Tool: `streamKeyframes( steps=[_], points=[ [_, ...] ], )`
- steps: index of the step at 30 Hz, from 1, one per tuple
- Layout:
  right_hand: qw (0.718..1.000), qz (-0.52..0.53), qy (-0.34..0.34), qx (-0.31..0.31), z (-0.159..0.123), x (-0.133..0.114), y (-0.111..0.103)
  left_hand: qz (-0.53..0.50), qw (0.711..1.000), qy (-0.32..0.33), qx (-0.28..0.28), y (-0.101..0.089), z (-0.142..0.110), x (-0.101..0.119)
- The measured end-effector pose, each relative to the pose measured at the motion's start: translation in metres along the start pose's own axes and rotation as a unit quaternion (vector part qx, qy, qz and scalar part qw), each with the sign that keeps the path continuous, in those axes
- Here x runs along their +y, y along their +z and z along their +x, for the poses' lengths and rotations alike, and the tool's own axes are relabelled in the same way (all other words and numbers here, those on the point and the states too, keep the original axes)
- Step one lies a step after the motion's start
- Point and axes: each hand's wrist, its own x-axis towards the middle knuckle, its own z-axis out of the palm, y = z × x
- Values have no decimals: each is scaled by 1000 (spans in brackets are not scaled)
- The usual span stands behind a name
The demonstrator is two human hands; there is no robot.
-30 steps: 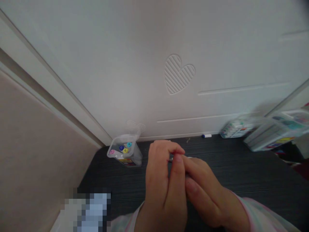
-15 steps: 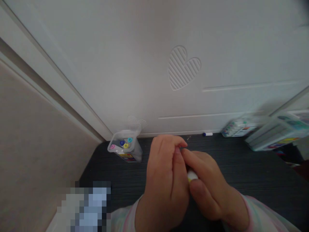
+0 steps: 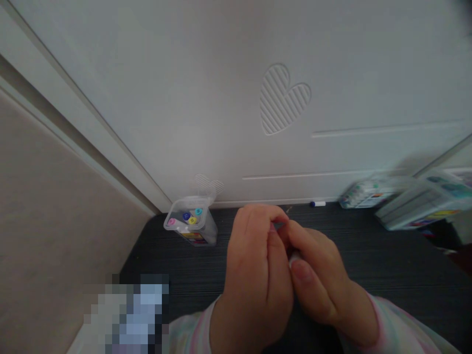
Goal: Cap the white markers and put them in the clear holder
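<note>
- Pinched between thumb and curled fingers of the right hand [image 3: 326, 282]: a small white piece [image 3: 294, 256], only a sliver of it in my view, the rest hidden by the hands.
- Left hand [image 3: 254, 265] just beside it, back toward me, fingers folded down; I cannot tell whether these also grip the white piece.
- Hands come together at the fingertips, above the dark tabletop [image 3: 191, 275]. Striped pale sleeves [image 3: 394, 324] at both wrists.
- Left of the hands and apart from them, I see an open clear box [image 3: 211, 228], upright near the white panel [image 3: 184, 98]. Pink, dark blue, yellow and light blue caps [image 3: 192, 221] inside.
- Beyond the hands, near the panel's foot, a short white pen [image 3: 320, 203] with a dark blue end, lying flat.
- Farther right, a small clear pack [image 3: 365, 195]; beside it a larger clear case [image 3: 409, 206].
- Ribbed heart [image 3: 283, 101] in relief on the panel.
- Lower left, a pixelated patch [image 3: 136, 319]; I cannot make out what it covers.
</note>
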Motion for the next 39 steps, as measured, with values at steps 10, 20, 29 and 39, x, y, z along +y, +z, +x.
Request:
streamKeyframes(
  steps=[10, 20, 29, 39],
  points=[
    [1000, 13, 3, 7, 0, 1, 0, 3, 1000, -5, 7, 0, 0, 1],
    [1000, -2, -7, 7, 3, -2, -4, -24, 998, -46, 25, 3, -1, 0],
    [1000, 10, -5, 10, 4, -2, -2, -30, 998, -43, 25, 5, 1, -1],
    [1000, 19, -7, 9, 5, -3, -4, -37, 999, -33, 21, 4, 1, 0]
  ],
)
